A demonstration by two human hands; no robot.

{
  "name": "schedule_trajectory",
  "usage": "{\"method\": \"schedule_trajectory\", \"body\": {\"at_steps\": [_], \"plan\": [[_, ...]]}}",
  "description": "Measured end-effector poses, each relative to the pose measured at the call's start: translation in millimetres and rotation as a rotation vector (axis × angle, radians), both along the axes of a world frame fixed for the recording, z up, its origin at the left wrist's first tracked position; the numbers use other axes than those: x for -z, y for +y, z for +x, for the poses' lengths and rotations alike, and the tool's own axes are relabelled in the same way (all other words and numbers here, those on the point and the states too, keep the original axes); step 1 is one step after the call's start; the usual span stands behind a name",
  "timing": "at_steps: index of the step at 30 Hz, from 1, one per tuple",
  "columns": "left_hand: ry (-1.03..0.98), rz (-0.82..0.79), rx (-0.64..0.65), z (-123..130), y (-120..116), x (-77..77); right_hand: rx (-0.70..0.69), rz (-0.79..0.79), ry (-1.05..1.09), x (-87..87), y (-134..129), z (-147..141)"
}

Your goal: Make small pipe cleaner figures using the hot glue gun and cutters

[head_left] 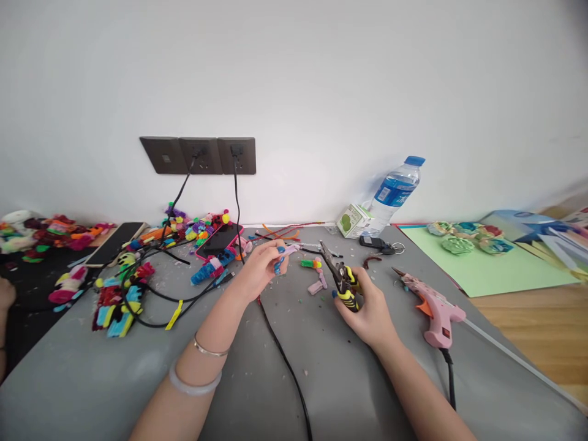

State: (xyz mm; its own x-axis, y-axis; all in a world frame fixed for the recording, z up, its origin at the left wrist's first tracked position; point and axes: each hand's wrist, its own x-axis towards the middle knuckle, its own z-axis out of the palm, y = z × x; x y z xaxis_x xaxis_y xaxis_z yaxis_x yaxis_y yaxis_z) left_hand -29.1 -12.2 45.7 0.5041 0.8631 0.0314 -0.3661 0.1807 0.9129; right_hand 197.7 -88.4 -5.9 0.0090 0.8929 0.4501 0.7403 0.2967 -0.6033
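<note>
Between the thumb and fingers of my left hand (263, 267) is a small light purple piece of fuzzy pipe cleaner (290, 249). My right hand (369, 309) is wrapped round the black and yellow handles of a pair of pliers (340, 277), whose jaws point up and away to the left. On the table between my hands lie a small green and orange pipe cleaner piece (312, 263) and a pink bent one (318, 283). A blue fuzzy figure (214, 267) rests left of my left hand.
A pink glue gun (438, 309) lies at the right, its cord running toward me. A water bottle (395, 193), a small box (354, 221) and keys (383, 246) are at the back. Black cables (280, 346) cross the table. Colourful fuzzy figures (120, 300) and phones lie left.
</note>
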Motion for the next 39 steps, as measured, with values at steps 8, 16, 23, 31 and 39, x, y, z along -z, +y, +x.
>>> {"method": "schedule_trajectory", "body": {"at_steps": [8,16,23,31,39], "plan": [[0.078,0.059,0.208,-3.2,-4.7,2.1,-0.096,-0.042,-0.041,2.1,-1.4,-0.6],[0.075,0.09,0.18,-1.6,-5.6,-0.2,-0.107,-0.03,-0.013,0.3,-1.9,-0.3],[0.075,0.097,0.177,-1.3,-5.8,0.7,-0.103,-0.031,-0.033,0.7,-1.6,-0.8],[0.049,0.112,0.192,-2.7,-5.2,3.0,-0.112,0.006,-0.061,1.6,-1.8,0.0],[0.016,0.116,0.21,-2.7,-6.1,0.9,-0.067,0.026,-0.087,4.4,-1.4,0.9]]}}
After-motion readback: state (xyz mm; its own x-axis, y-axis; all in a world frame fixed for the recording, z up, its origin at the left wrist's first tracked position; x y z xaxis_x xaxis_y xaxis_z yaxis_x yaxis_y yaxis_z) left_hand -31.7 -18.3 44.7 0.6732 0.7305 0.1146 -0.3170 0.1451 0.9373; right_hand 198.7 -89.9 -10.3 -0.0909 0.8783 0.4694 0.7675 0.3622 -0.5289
